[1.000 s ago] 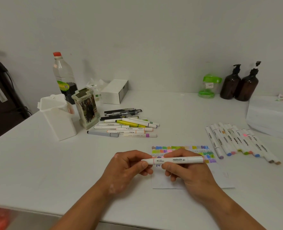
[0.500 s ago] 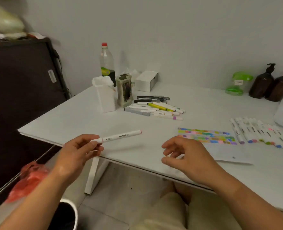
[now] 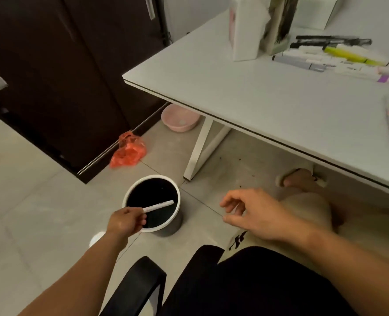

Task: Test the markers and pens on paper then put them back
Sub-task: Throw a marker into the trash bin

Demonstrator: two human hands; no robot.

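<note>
floor bin (image 3: 152,176) beneath pinched marker (image 3: 158,206)

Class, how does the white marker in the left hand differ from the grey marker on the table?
The white marker is pinched in the left hand over the bin; the grey marker lies untouched on the table. The white marker is pale throughout; the grey marker is darker. Both are slim, straight.

No lettering could be read. The print on the white marker (image 3: 158,206) was blurred past reading. A black mark on the pale cloth (image 3: 236,241), at four o'clock from the bin (image 3: 152,177), was too smeared to make out.
</note>
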